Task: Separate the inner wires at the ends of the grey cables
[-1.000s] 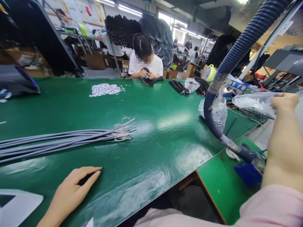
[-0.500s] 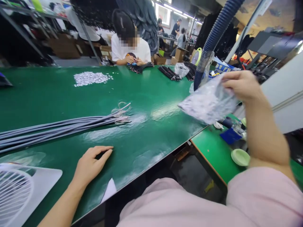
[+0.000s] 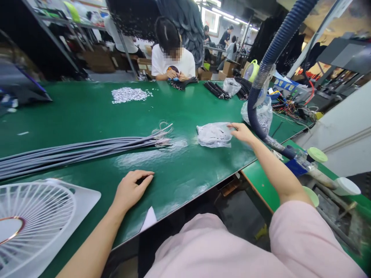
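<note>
A clear plastic bag (image 3: 215, 134) with pale contents lies on the green table (image 3: 174, 177), right of the middle. My right hand (image 3: 242, 132) pinches the bag's right edge between thumb and fingertips. My left hand (image 3: 133, 191) rests on the table near its front edge, thumb and fingers apart, holding nothing. Beyond it a bundle of grey cables (image 3: 87, 151) runs in from the left, with thin pale wires loose at its right end. Farther back is a spread-out heap of small whitish pieces (image 3: 129, 95).
A white fan (image 3: 37, 220) stands at the front left. A ribbed dark hose (image 3: 263, 65) comes down on the right, beside another plastic bag (image 3: 262, 114). Across the table a person (image 3: 172, 58) handles black cables (image 3: 184, 83). More black bundles (image 3: 216, 90) lie nearby.
My right hand has come down and to the left, and the bag that hung from it now lies on the table. The whole view has shifted. My left hand stays on the table.
</note>
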A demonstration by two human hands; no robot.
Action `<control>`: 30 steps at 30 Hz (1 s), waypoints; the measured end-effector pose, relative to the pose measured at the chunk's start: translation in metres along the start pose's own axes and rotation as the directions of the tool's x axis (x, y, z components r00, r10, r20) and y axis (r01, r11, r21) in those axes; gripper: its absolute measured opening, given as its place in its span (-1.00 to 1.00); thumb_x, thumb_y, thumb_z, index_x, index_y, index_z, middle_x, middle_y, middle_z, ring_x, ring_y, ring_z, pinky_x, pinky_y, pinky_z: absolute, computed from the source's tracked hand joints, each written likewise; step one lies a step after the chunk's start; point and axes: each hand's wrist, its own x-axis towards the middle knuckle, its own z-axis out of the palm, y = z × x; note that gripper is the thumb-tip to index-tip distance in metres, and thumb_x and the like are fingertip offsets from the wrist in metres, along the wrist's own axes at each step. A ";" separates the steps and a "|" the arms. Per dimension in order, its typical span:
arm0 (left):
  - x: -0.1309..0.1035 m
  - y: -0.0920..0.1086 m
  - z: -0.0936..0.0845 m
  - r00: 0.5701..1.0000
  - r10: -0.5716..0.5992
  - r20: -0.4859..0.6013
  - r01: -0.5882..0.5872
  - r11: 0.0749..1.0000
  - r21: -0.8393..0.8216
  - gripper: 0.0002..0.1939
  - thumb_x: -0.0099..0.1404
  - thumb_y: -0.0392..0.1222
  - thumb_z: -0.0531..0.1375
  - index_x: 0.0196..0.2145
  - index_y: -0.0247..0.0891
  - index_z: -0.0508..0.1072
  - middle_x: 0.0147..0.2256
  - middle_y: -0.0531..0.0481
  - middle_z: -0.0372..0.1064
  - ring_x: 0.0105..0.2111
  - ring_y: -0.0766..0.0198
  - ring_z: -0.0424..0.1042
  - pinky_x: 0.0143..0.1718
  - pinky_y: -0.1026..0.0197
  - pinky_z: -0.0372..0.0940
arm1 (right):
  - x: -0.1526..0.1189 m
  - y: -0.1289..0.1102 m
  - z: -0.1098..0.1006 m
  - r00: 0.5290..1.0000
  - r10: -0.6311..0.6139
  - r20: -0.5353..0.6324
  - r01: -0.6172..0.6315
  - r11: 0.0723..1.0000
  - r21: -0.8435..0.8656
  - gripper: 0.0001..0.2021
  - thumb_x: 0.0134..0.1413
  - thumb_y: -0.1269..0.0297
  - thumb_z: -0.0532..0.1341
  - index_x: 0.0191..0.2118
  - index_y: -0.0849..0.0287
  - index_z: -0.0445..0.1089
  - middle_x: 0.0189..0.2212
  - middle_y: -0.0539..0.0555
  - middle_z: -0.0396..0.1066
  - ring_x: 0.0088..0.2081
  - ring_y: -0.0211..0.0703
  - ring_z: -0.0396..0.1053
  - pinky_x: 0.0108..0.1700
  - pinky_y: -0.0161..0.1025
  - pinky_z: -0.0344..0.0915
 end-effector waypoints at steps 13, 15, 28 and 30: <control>0.027 0.085 0.004 0.912 0.374 -0.168 -0.385 0.922 -0.041 -0.80 0.35 -0.11 0.18 -0.21 -0.20 0.59 -0.20 -0.06 0.53 -0.14 0.18 0.46 0.02 0.09 0.30 | -0.058 -0.029 0.030 0.973 -0.227 0.042 0.229 0.927 -0.298 -0.64 0.18 0.24 0.19 0.07 0.15 0.45 0.07 0.19 0.44 -0.01 0.01 0.43 -0.08 -0.16 0.36; 0.056 0.124 0.013 0.842 0.517 -0.154 -0.523 0.852 -0.003 -0.80 0.36 -0.15 0.17 -0.19 -0.19 0.60 -0.13 -0.10 0.50 -0.08 0.15 0.44 0.05 0.04 0.29 | -0.058 -0.036 0.044 0.976 -0.184 0.114 0.215 0.885 -0.413 -0.59 0.20 0.28 0.15 0.17 0.12 0.37 0.16 0.20 0.36 -0.01 0.02 0.43 -0.14 -0.17 0.37; 0.062 0.166 0.042 0.826 0.559 -0.074 -0.564 0.819 -0.104 -0.79 0.37 -0.21 0.16 -0.07 -0.16 0.52 0.03 -0.14 0.42 0.06 0.08 0.38 0.11 -0.06 0.29 | 0.009 0.058 0.013 0.934 0.313 -0.173 -0.357 0.777 -0.519 -0.57 0.25 0.52 -0.04 0.16 0.35 0.34 0.12 0.40 0.32 0.03 0.06 0.43 0.04 -0.13 0.34; 0.041 0.152 0.034 0.833 0.549 -0.066 -0.553 0.826 -0.114 -0.79 0.36 -0.23 0.17 -0.08 -0.13 0.52 0.00 -0.12 0.43 0.03 0.09 0.41 0.09 -0.04 0.33 | 0.036 0.075 0.010 0.910 0.381 -0.164 -0.406 0.741 -0.534 -0.66 0.27 0.49 0.02 0.07 0.44 0.40 0.06 0.48 0.36 0.01 0.10 0.44 0.02 -0.11 0.35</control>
